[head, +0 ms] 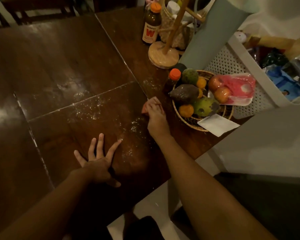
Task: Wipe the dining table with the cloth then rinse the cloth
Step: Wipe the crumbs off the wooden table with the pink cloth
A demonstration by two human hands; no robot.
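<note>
The dark wooden dining table (pixel 62 70) fills the view, with white powdery specks (pixel 93 110) scattered near its middle seams. My right hand (pixel 156 116) presses a small pink cloth (pixel 148 105) flat onto the table, just left of the fruit basket. Only the cloth's far and left edges show from under my fingers. My left hand (pixel 98 161) lies flat on the table near its front edge, fingers spread, holding nothing.
A woven basket (pixel 189 121) of fruit stands right of the cloth, with an orange-capped bottle (pixel 173 77) beside it. A white napkin (pixel 218 124) lies by the basket. A taller bottle (pixel 151 25) and a wooden stand (pixel 163 56) sit farther back. A white perforated bin (pixel 235 64) is at the right.
</note>
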